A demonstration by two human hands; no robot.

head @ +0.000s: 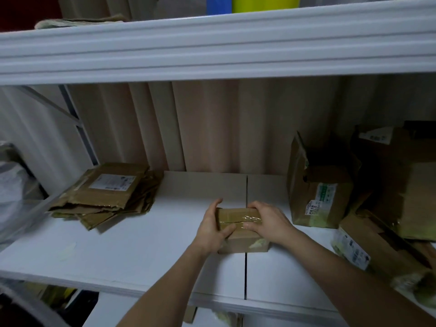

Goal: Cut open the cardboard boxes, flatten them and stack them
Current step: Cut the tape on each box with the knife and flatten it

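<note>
A small brown cardboard box (238, 220) sealed with clear tape stands on the white shelf (141, 244), near its middle. My left hand (212, 228) grips the box's left end, thumb lying across the taped top. My right hand (267, 221) holds the right end, fingers curled over the top at the tape. A stack of flattened cardboard boxes (106, 197) lies at the left of the shelf, with a white label on top. No cutting tool is in sight.
An upright opened box with a label (318, 187) stands to the right, with more torn boxes (401, 185) and a labelled box (368, 246) beside it. A white upper shelf beam (212, 48) spans overhead. A pale bag (11, 190) sits far left.
</note>
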